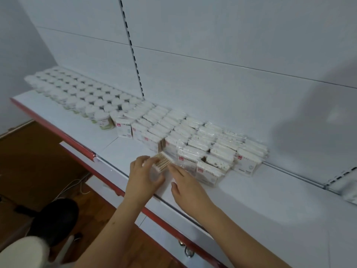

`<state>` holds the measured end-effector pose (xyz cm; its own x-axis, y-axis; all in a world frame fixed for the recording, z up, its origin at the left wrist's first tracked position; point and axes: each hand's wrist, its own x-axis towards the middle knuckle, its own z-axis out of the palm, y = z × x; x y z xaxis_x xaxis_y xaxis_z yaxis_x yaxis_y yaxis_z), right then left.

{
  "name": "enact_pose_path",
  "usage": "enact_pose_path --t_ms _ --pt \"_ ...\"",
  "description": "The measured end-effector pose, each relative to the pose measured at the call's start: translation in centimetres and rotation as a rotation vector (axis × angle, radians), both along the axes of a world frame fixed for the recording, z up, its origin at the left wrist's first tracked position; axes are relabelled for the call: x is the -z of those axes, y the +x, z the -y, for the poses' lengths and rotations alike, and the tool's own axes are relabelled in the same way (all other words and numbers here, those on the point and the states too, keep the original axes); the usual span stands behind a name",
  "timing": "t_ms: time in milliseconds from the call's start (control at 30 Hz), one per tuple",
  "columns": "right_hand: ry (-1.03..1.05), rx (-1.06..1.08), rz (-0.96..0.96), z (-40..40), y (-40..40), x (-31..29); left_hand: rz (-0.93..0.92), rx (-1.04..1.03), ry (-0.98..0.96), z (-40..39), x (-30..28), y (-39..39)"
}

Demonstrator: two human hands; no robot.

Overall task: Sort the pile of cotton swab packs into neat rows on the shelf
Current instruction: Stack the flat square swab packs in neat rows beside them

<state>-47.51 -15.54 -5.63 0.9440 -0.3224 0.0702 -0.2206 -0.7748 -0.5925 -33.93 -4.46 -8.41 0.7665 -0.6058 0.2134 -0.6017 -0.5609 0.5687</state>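
Far to the left of both hands, round white-lidded tubs stand in tight rows at the back of the white shelf. Its front edge carries a red strip. Below, to the left of the hands, there is a brown wooden floor and a dark shoe.

The left hand holds one cotton swab pack with curled fingers; this grip is closed around the near end of the pack. The pack lies tilted, so its wooden sticks show on top, and it sits just in front of the standing rows.

The right hand is just beside the left one. Its grip is wide and holds nothing: the fingers are straight and the fingertips touch the right side of the same pack, or the plastic next to it; I cannot tell which.

Behind and to the right of both hands, the rows of packs stand upright, close together, against the white back wall. The front packs at the right of the hands look less even than the others.
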Motion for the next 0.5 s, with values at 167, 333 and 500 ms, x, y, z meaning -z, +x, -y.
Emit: enact_pose_path --t_ms 167,333,500 --pt "0.098 0.092 0.049 0.7 1.1 0.0 0.116 0.084 -0.202 1.8 -1.6 1.0" --pt "0.137 0.198 0.091 0.8 0.0 0.3 0.164 0.171 -0.269 3.7 -1.1 2.5" --pt "0.134 0.211 0.093 0.8 -0.9 0.8 0.308 0.189 -0.245 3.9 0.2 3.2"
